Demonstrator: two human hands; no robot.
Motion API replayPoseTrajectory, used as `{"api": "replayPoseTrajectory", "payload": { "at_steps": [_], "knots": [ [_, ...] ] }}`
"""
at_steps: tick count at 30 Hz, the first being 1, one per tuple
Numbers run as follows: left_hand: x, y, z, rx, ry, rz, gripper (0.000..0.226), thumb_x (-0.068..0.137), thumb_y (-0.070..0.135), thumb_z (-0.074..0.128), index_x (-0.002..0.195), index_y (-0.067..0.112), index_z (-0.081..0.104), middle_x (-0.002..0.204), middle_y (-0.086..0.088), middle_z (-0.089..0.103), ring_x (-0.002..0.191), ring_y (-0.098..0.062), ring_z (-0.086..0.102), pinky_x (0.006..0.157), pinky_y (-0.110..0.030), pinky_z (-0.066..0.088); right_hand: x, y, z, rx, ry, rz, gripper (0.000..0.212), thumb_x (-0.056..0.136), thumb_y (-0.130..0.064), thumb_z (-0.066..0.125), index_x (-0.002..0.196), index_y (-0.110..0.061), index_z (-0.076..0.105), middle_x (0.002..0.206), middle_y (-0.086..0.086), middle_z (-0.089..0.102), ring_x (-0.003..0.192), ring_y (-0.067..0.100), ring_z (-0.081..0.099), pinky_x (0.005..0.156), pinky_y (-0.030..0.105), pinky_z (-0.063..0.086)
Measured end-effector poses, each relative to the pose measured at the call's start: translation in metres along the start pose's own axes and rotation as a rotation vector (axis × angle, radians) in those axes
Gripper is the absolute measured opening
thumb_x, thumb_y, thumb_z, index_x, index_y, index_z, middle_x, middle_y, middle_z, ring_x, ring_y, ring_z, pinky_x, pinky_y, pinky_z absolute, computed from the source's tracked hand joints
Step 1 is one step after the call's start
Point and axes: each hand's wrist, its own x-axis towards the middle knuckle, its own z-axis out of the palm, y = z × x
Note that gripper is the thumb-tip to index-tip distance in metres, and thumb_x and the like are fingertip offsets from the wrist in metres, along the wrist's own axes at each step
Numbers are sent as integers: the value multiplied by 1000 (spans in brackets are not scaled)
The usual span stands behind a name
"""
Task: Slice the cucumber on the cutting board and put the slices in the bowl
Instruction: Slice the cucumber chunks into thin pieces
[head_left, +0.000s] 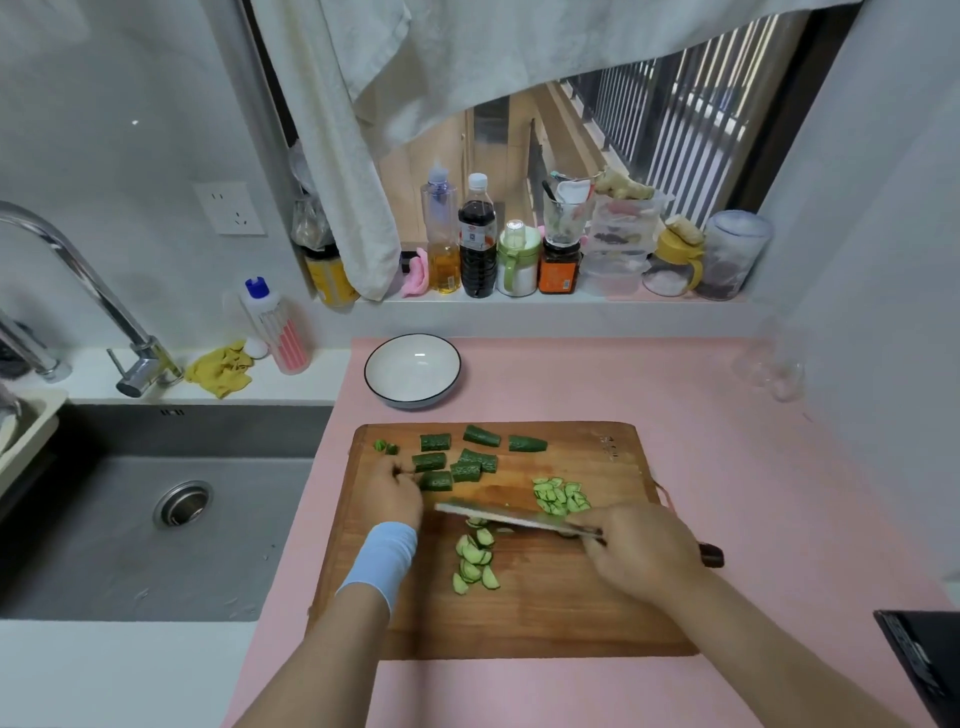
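The right hand (639, 551) has its fingers wrapped round the handle of the knife (509, 518); the blade lies low across the middle of the cutting board (571, 613), and the dark butt of the handle pokes out behind the hand. The left hand (396, 491), with a pale blue wristband (382, 558) below it, reaches to the nearest cucumber chunk (436, 481) and meets its left end; seen from behind, I cannot tell whether the fingers pinch it or only steady it.

Outward from there, one heap of slices (561, 497) sits just beyond the blade towards the right; a second heap (475, 558) trails from under the blade towards the person. Several more chunks (482, 435) wait uncut along the far side of the board; two small end bits (384, 447) lie at its far-left corner. The bowl (413, 370) stands just past the board on the pink counter and holds nothing.

By my reckoning the slicing is less than half done; most of the chunks remain to be cut, and all of the moving into the bowl is left.

As for writing, a small burnt mark (608, 447) near the board's far-right corner is too small to read; the dark sauce bottle (477, 244) and the orange-labelled jar (558, 270) on the sill carry labels, but I can make out no words.
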Motion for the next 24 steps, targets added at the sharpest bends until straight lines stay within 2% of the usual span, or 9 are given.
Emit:
{"api": "replayPoseTrajectory", "payload": {
  "at_steps": [2, 4, 6, 9, 12, 15, 18, 20, 24],
  "knots": [
    [-7, -3, 13, 80, -135, 55, 28, 87, -3, 42, 78, 19, 57, 83, -1, 62, 83, -28, 60, 70, -25, 36, 0, 10, -1, 149, -7, 133, 32, 98, -37, 52, 123, -51, 65, 101, -19, 71, 82, 7, 62, 64, 25, 51],
    [-16, -5, 33, 253, -347, 189, 26, 90, 6, 49, 83, 29, 60, 94, 4, 65, 87, -20, 62, 72, -23, 41, 3, 15, 1, 275, 11, 229, 31, 98, -36, 52, 122, -48, 67, 86, -17, 68, 75, 7, 59, 64, 28, 51],
    [-25, -3, 52, 473, -480, 352, 17, 92, 27, 56, 104, 32, 67, 109, 8, 61, 98, -14, 59, 79, -22, 44, 6, 16, 3, 343, 39, 285, 30, 98, -34, 51, 119, -45, 70, 80, -15, 66, 74, 10, 57, 64, 28, 48],
    [-30, 1, 73, 857, -470, 596, 38, 91, 50, 55, 122, 30, 63, 119, 5, 55, 115, -19, 47, 90, -31, 43, 10, 16, 6, 424, 75, 325, 29, 98, -32, 51, 115, -42, 72, 78, -14, 66, 73, 9, 59, 63, 27, 49],
    [-29, 3, 82, 1009, -419, 674, 34, 96, 45, 50, 123, 29, 62, 119, 2, 57, 114, -22, 47, 93, -33, 40, 8, 19, 11, 448, 75, 338, 28, 97, -32, 52, 114, -42, 73, 86, -12, 70, 79, 12, 62, 70, 30, 54],
    [-31, 2, 90, 1016, -420, 724, 31, 100, 35, 44, 125, 25, 60, 122, -1, 58, 116, -23, 48, 95, -34, 38, 6, 22, 14, 467, 78, 342, 27, 97, -33, 53, 112, -45, 72, 93, -13, 73, 84, 14, 62, 72, 30, 54],
    [-32, 2, 96, 876, -440, 715, 33, 99, 18, 44, 126, 23, 62, 118, -2, 60, 113, -23, 49, 93, -31, 41, 6, 27, 15, 490, 80, 356, 25, 96, -34, 54, 108, -46, 73, 85, -13, 71, 80, 13, 62, 71, 31, 55],
    [-30, 5, 100, 719, -472, 631, 32, 97, 13, 48, 122, 23, 67, 114, -1, 62, 111, -21, 52, 93, -29, 44, 6, 31, 15, 499, 78, 362, 25, 96, -33, 54, 107, -46, 73, 80, -13, 69, 78, 13, 62, 70, 30, 54],
    [-30, 23, 103, 440, -557, 309, 20, 94, 23, 62, 112, 26, 71, 110, 5, 69, 100, -18, 64, 92, -30, 51, 7, 39, 11, 528, 85, 377, 23, 96, -32, 54, 104, -40, 74, 67, -9, 65, 67, 11, 60, 57, 27, 46]
  ]
}}
